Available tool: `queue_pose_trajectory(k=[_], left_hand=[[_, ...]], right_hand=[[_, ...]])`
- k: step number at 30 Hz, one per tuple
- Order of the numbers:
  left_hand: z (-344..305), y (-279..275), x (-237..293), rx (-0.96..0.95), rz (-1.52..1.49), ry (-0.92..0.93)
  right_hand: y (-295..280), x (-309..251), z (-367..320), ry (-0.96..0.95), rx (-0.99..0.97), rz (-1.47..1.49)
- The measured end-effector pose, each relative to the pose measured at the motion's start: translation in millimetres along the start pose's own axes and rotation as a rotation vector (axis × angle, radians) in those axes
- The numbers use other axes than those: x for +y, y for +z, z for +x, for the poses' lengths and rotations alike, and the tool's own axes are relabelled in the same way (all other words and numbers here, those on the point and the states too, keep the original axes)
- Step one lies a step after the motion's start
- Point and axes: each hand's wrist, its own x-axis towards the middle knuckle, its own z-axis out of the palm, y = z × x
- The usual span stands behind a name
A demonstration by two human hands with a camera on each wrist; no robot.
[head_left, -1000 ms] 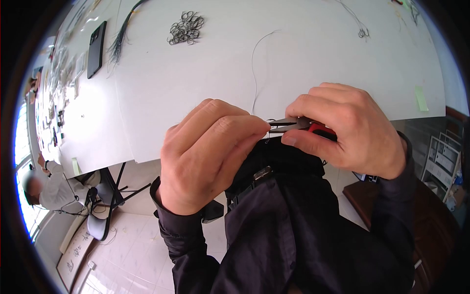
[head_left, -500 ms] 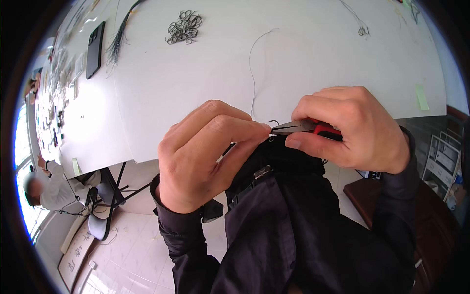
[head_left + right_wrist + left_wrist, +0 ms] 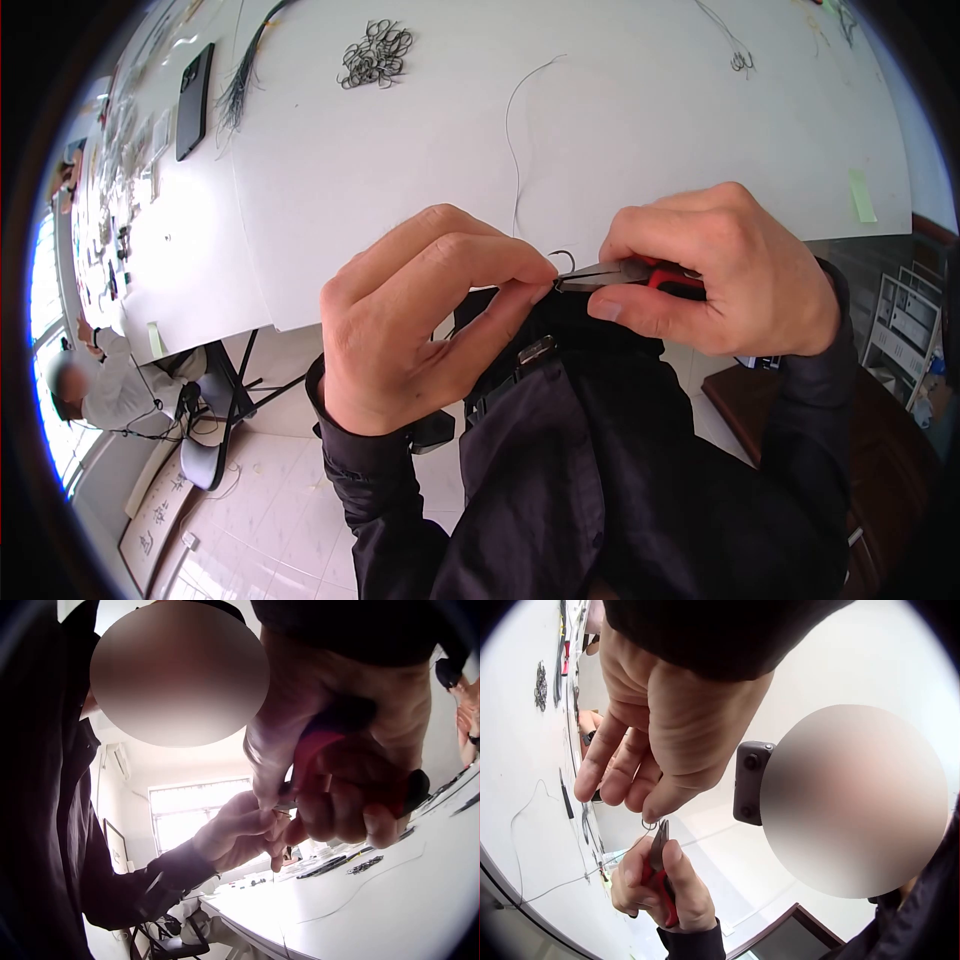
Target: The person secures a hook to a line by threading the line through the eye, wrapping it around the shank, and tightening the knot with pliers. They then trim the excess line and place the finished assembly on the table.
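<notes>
In the head view, my left hand (image 3: 430, 310) pinches a small dark fish hook (image 3: 573, 262) between thumb and fingertips, and its curved bend sticks up past them. My right hand (image 3: 720, 275) grips red-handled pliers (image 3: 632, 271), whose narrow tips meet the hook right beside the left fingertips. A thin line (image 3: 512, 140) runs from near the left fingers up across the white table. The left wrist view shows the pliers (image 3: 660, 859) pointing up at the hook's ring-like curve (image 3: 649, 824) under the left fingers. The pinched part of the hook is hidden.
On the white table (image 3: 300, 180) lie a pile of dark hooks (image 3: 375, 55), a black phone (image 3: 194, 100), a bundle of dark strands (image 3: 240, 90), and a few hooks on line (image 3: 741, 64). Green tape (image 3: 861, 198) marks the right edge. Another person (image 3: 115, 390) sits at far left.
The pliers' jaws, parted a second ago, have closed at the hook. Both hands have shifted slightly, the right one a little rightward, and the hook's bend now shows more clearly above the fingertips.
</notes>
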Motion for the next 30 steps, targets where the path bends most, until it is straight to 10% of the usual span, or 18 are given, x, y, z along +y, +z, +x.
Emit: queue_pose_trajectory(k=[30], left_hand=[[0.6,2.6,4.8,0.023,0.04,-0.063]], right_hand=[[8.4,-0.2,-3.0,0.004,0.103,-0.089]])
